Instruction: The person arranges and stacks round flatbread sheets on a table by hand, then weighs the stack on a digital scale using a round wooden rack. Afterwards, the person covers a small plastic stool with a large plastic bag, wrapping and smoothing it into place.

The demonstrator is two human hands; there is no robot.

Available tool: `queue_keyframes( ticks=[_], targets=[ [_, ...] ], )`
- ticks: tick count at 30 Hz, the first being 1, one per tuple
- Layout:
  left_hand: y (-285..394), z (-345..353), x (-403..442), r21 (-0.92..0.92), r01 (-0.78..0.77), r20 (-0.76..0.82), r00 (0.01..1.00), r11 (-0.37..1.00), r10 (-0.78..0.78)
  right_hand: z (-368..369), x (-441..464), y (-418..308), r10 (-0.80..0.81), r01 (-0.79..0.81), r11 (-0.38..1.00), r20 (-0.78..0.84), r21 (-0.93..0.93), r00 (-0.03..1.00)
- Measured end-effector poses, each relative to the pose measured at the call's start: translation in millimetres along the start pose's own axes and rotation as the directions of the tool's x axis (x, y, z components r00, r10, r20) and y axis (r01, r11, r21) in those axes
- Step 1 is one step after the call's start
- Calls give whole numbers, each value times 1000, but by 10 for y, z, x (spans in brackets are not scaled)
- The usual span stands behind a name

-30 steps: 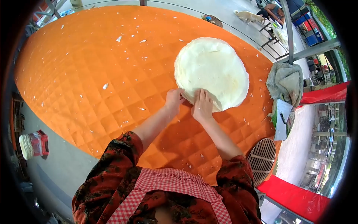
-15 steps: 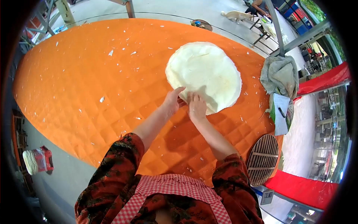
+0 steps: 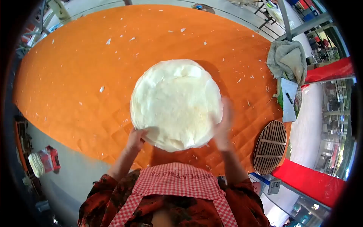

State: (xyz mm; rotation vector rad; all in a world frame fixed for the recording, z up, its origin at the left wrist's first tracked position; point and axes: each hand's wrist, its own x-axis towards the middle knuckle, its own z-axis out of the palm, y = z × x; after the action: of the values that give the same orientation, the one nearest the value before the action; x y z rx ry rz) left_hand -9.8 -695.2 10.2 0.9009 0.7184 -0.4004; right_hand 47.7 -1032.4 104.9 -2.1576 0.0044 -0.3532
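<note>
A stack of thin, round white sheets (image 3: pixel 176 100), like rice paper with a ragged rim, is in front of me, close to my body. It seems raised a little, with a shadow around its edge. My left hand (image 3: pixel 135 140) grips the lower left rim, thumb on top and the other fingers hidden below. At the right rim is my right hand (image 3: pixel 224 126), smeared by motion, so its fingers do not show clearly.
White flakes are scattered over the orange quilted table cover (image 3: pixel 83 72). Along the right edge lie a grey cloth (image 3: pixel 286 58), a paper pad (image 3: pixel 288 108) with a black pen, and a round slatted wooden rack (image 3: pixel 270 147). A red-and-clear bag (image 3: pixel 44 161) is on the floor at left.
The white stack has come toward me and to the left. My hands have spread from its near edge to opposite sides of it.
</note>
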Motion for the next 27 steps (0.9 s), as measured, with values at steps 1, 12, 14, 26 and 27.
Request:
queue_keyframes(
  ticks=[1, 12, 14, 26, 27],
  targets=[
    [20, -55, -2, -10, 40, -1, 999, 999, -40, -181, 60, 171, 168, -170, 985, -87, -17, 982],
    [39, 213, -30, 112, -131, -38, 990, 985, 136, 245, 500, 388, 22, -54, 922, -86, -384, 996],
    [0, 207, -17, 119, -175, -42, 983, 977, 181, 468, 798, 186, -131, 148, 970, 96, -191, 987],
    [29, 202, -1, 98, -191, -74, 977, 977, 199, 1535, 1956, -283, -262, 476, 812, 519, -336, 814],
    [12, 214, -34, 107, -172, -88, 979, 979, 182, 1559, 1980, -233, -294, 502, 807, 525, -312, 799]
  ],
)
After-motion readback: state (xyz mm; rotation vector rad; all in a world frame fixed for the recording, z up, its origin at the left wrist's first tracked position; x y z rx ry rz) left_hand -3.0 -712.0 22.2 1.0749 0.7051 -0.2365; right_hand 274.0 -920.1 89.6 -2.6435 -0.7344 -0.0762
